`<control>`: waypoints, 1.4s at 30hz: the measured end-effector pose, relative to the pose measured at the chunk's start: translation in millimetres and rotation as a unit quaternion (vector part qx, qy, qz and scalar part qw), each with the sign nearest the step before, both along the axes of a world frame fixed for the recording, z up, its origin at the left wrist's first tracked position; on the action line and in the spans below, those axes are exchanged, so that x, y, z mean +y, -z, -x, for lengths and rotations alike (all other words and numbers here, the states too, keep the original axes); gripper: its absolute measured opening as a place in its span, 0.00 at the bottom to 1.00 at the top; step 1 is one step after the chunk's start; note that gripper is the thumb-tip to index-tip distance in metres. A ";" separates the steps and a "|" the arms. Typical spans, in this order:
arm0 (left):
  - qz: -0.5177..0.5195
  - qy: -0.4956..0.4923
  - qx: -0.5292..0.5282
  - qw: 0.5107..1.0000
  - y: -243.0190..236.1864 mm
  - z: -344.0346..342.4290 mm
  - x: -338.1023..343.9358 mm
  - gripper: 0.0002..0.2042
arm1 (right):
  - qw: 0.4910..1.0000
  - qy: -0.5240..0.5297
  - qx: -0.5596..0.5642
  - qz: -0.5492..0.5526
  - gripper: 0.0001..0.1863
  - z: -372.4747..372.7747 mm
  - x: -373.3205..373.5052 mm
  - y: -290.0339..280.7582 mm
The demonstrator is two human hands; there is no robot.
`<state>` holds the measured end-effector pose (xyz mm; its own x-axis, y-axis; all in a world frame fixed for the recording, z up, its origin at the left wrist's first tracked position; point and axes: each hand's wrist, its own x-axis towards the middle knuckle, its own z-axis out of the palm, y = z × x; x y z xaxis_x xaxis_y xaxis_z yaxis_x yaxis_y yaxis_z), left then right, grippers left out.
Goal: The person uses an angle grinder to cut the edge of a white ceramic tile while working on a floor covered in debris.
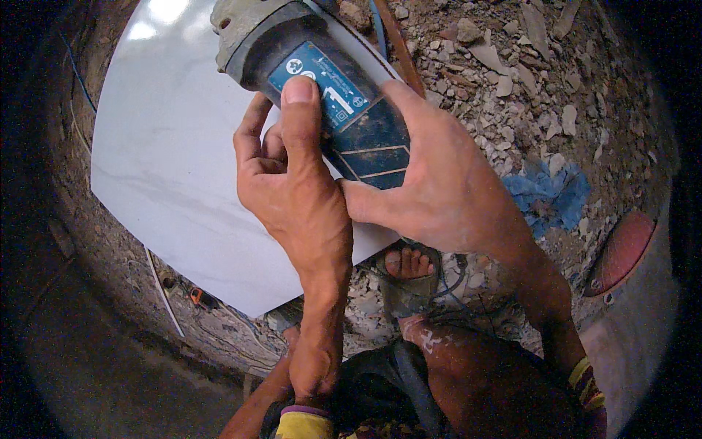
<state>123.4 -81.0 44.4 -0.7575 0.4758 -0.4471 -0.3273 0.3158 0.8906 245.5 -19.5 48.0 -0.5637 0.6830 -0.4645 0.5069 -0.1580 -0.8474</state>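
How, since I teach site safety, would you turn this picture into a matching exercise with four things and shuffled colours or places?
1. power tool
2. large slab
3. crumpled material
4. curved object

A. glossy white
B. reddish, near the picture's right edge
C. touched by the left hand and right hand
D. blue, lying on rubble

Pairs: 1-C; 2-A; 3-D; 4-B

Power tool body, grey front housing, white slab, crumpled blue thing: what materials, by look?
Tool body: likely satin plastic; smooth, dusty shell.
Front housing: probably cast metal; dull grey, chunky lobes.
White slab: seemingly glazed ceramic or polished stone; glossy highlight, faint veining.
Crumpled blue thing: cloth or plastic film; thin folds, can't tell which.
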 end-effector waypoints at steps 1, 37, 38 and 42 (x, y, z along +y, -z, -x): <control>-0.004 0.001 -0.001 1.000 0.2 -1.5 0.6 0.40 | 1.000 0.004 0.004 -0.017 0.36 -1.6 -0.5 0.8; 0.001 -0.003 -0.013 1.000 -1.8 -21.7 -6.7 0.39 | 1.000 0.003 0.016 0.006 0.37 -22.8 -6.6 1.0; -0.002 -0.005 -0.012 1.000 -1.3 -23.1 -6.2 0.39 | 1.000 0.004 0.015 0.006 0.37 -23.7 -6.0 0.7; 0.015 0.001 -0.004 1.000 0.4 -23.3 -10.0 0.39 | 0.999 -0.009 -0.005 0.040 0.36 -25.2 -5.0 -1.8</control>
<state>146.8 -90.9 44.0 -0.7521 0.4641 -0.4680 -0.3342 0.3435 0.8777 270.7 -24.5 49.8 -0.5704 0.6332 -0.5231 0.5194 -0.2153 -0.8270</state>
